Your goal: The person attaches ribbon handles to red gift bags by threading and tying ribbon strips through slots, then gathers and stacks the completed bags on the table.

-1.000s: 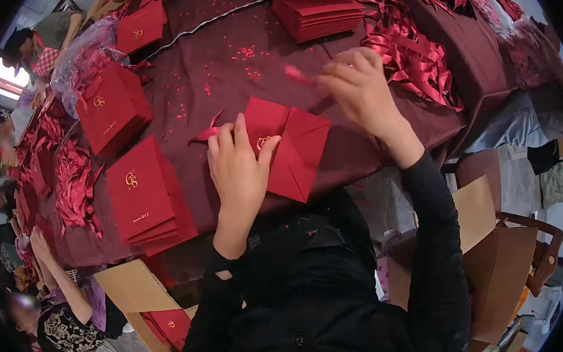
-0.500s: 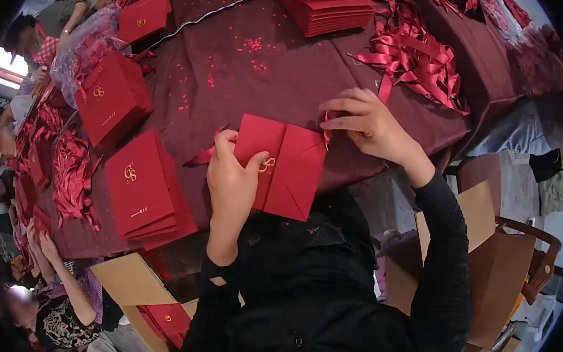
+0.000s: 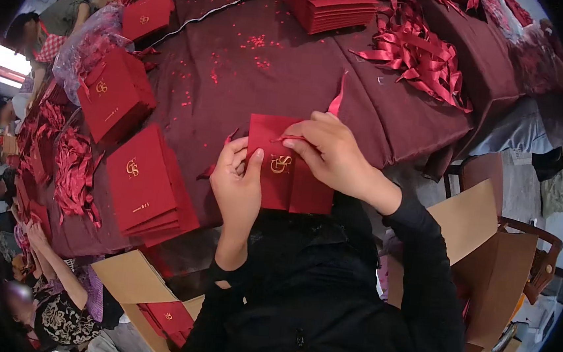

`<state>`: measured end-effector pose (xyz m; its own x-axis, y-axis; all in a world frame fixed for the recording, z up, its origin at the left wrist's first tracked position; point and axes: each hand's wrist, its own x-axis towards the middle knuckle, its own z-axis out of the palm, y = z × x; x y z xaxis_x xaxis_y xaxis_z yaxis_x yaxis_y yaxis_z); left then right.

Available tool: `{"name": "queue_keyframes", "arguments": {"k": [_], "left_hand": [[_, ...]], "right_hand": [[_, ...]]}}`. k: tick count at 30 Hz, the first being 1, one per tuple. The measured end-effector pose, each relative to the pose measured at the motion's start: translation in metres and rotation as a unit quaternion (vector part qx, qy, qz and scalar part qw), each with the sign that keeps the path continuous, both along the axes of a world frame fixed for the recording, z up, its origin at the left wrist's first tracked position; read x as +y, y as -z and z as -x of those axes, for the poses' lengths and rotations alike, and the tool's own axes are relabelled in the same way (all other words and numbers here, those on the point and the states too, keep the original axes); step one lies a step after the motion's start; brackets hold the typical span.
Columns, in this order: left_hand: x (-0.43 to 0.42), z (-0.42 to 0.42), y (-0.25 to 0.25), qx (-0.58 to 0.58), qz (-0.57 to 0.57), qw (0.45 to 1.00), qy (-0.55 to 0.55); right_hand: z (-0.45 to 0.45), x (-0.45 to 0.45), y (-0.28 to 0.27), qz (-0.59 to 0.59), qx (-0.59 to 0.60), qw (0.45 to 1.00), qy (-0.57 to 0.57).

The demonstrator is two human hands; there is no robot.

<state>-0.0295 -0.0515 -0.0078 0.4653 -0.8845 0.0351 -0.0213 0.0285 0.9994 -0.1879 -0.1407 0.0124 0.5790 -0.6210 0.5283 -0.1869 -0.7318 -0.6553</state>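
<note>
Two hands hold our bag [image 3: 278, 179] at the tabletop's [image 3: 289, 77] near edge. Our left hand [image 3: 236, 178] grips its left side. Our right hand [image 3: 336, 155] has moved inward, pinching a ribbon [image 3: 338, 98], so the ribbon's tip is now over the bag's front.

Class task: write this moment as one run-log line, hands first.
left hand: holds red bag | right hand: pinches ribbon over bag | nearby: ribbon pile, stacked bags

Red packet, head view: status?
Left hand gripping red packet at left edge. Right hand pinching ribbon over it. Ribbon pile lies apart, not blocking.
</note>
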Motion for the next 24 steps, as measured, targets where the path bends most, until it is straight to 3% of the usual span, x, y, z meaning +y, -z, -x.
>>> {"name": "queue_keyframes", "arguments": {"k": [9,15,21,23,24], "left_hand": [[0.003,0.007,-0.001,-0.012,0.016,1.0,-0.017],[0.003,0.01,0.001,-0.063,0.042,0.997,-0.034],[0.002,0.01,0.008,-0.096,0.054,0.993,-0.052],[0.003,0.01,0.011,-0.119,0.025,0.991,-0.05],[0.004,0.011,0.01,-0.118,0.025,0.991,-0.049]], "right_hand": [[-0.019,0.012,0.01,-0.011,0.045,0.998,0.036],[-0.02,0.004,0.001,0.011,0.099,0.995,-0.006],[-0.02,-0.008,-0.002,-0.058,0.112,0.99,-0.07],[-0.019,-0.012,-0.012,-0.203,0.143,0.966,-0.076],[-0.019,-0.015,-0.012,-0.203,0.143,0.966,-0.075]]}}
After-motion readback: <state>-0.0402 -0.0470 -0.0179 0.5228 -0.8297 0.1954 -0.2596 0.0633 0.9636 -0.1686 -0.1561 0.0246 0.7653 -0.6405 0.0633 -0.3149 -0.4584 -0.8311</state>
